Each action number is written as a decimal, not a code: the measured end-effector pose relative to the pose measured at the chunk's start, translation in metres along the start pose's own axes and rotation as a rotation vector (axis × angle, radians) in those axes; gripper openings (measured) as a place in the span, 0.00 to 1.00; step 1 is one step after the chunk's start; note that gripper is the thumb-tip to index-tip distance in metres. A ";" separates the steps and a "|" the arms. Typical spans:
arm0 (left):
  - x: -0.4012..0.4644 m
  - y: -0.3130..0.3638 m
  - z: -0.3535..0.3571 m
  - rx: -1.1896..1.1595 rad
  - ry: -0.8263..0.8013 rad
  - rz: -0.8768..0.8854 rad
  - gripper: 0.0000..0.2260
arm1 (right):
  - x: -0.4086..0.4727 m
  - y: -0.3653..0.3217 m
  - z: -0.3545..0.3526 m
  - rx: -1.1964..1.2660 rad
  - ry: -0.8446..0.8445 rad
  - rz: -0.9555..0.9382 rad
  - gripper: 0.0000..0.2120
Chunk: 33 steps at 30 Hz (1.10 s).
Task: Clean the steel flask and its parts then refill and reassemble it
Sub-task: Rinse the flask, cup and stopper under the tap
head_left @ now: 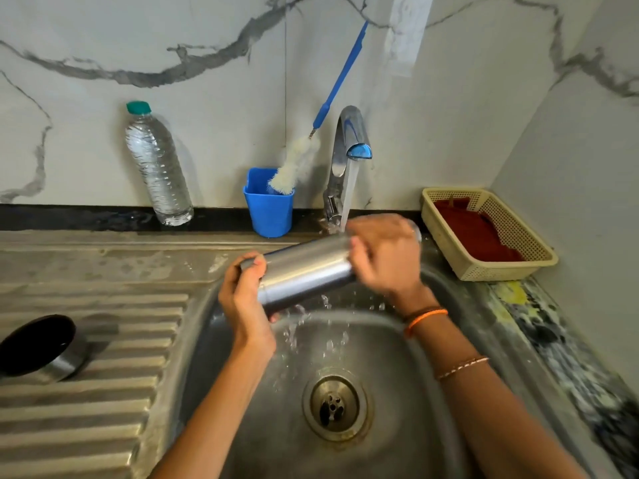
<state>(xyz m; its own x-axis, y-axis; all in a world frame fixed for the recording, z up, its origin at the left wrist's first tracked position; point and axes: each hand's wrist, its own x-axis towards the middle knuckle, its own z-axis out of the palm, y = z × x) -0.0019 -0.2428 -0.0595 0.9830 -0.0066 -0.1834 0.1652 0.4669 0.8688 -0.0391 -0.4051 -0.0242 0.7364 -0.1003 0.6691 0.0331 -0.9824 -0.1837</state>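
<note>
The steel flask (306,273) lies nearly sideways over the sink basin (345,340), its right end raised under the running tap (349,140). My left hand (243,295) grips its lower left end. My right hand (385,254) wraps round its upper right end and is blurred by motion; that end is hidden under it. Water splashes off the flask into the basin. The flask's steel cap (41,347), black inside, lies tilted on the ribbed drainboard (103,392) at the left.
A clear plastic water bottle (157,164) with a green cap stands against the wall. A blue cup (269,209) holds a bottle brush (297,164) with a long blue handle. A cream basket (518,257) with a red cloth sits right of the sink.
</note>
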 end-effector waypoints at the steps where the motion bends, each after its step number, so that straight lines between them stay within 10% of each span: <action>1: 0.004 0.002 -0.003 0.000 -0.006 0.017 0.13 | -0.001 0.007 -0.005 -0.018 0.070 0.133 0.21; 8: 0.001 0.000 0.009 -0.058 -0.178 0.236 0.14 | 0.001 -0.035 0.033 -0.147 0.052 -0.302 0.24; 13: 0.014 0.006 -0.002 -0.039 -0.029 -0.067 0.11 | 0.009 -0.004 0.020 -0.212 0.288 0.144 0.21; 17: -0.004 -0.002 0.016 -0.118 -0.086 -0.327 0.11 | -0.003 -0.047 0.045 -0.254 0.137 -0.387 0.26; 23: 0.013 -0.003 0.000 -0.085 -0.011 -0.551 0.13 | 0.020 -0.001 0.028 -0.332 0.266 -0.010 0.22; 28: 0.003 -0.010 0.006 -0.226 -0.083 -0.649 0.17 | -0.007 -0.051 0.051 -0.242 -0.016 -0.484 0.21; 33: 0.021 0.001 -0.018 -0.072 -0.086 -0.607 0.15 | 0.041 0.007 0.014 -0.193 0.210 0.125 0.22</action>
<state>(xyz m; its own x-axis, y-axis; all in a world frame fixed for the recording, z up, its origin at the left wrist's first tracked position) 0.0172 -0.2268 -0.0708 0.7188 -0.3596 -0.5950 0.6943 0.4157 0.5875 0.0003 -0.4143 -0.0081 0.5706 -0.2324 0.7877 -0.1924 -0.9703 -0.1469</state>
